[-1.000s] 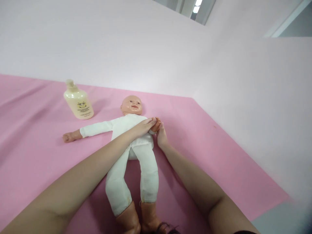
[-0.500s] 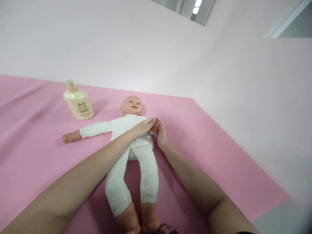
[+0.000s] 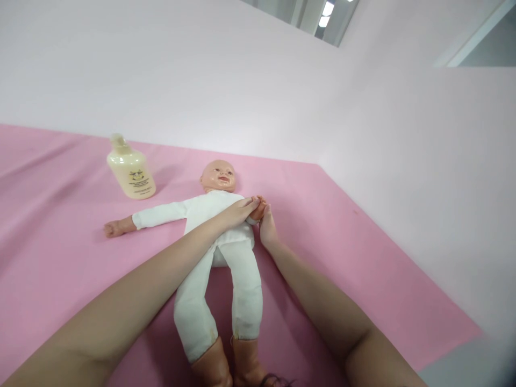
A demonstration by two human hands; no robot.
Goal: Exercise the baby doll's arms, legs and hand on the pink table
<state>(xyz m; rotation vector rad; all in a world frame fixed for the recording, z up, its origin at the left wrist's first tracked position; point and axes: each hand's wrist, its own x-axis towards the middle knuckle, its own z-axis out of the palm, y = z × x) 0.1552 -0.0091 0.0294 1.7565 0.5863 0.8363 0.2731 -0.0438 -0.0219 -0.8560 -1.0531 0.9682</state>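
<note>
A baby doll (image 3: pixel 237 236) with a white cloth body lies on its back, its bald head away from me and its feet towards me. Across its torso reaches my left hand (image 3: pixel 242 208), its fingers closed on the doll's hand (image 3: pixel 259 212) at the right side of the body. My right hand (image 3: pixel 267 227) holds that same small hand from the other side, thumb up against it. Most of my fingers are hidden behind the doll's hand. The doll's other arm (image 3: pixel 159 215) stretches out to the left, untouched.
A pale yellow lotion bottle (image 3: pixel 135 174) stands tilted-looking at the left, beyond the doll's outstretched arm. The pink table cover (image 3: pixel 322 231) meets a white wall (image 3: pixel 169 75) at the back and right. A window (image 3: pixel 306 16) shows at the top.
Hardly anything differs. Both hands keep their hold on the doll's hand, and the whole view has shifted very slightly.
</note>
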